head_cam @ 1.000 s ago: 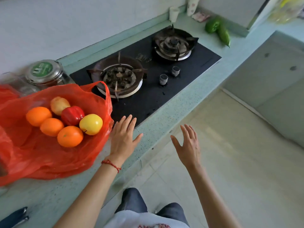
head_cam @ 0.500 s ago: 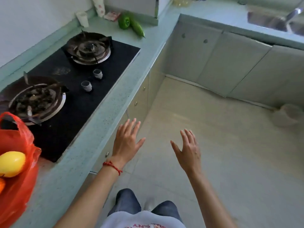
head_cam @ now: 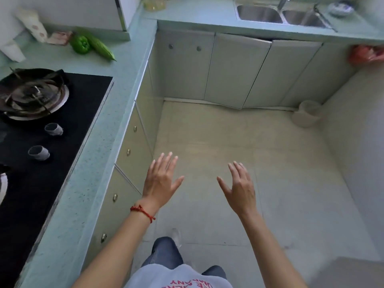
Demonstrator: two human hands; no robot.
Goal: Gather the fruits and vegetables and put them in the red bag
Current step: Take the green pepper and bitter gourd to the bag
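A green bell pepper [head_cam: 80,44] and a long bitter gourd [head_cam: 99,46] lie side by side on the pale green counter [head_cam: 116,84], far left, beyond the stove. My left hand [head_cam: 161,180] and my right hand [head_cam: 239,188] hover over the floor, both empty with fingers spread, well short of the vegetables. The red bag with the fruit is out of view to the left.
A black gas stove [head_cam: 41,125] with two knobs fills the counter at left. Cabinet doors [head_cam: 228,67] run under a double sink [head_cam: 280,14] at the back. A red plastic bag [head_cam: 366,54] hangs at far right. A pale bin [head_cam: 307,116] stands in the floor corner.
The view has swung right, away from the red bag, which has left the frame. The pepper and gourd appear nearer. Both hands stay spread and empty.
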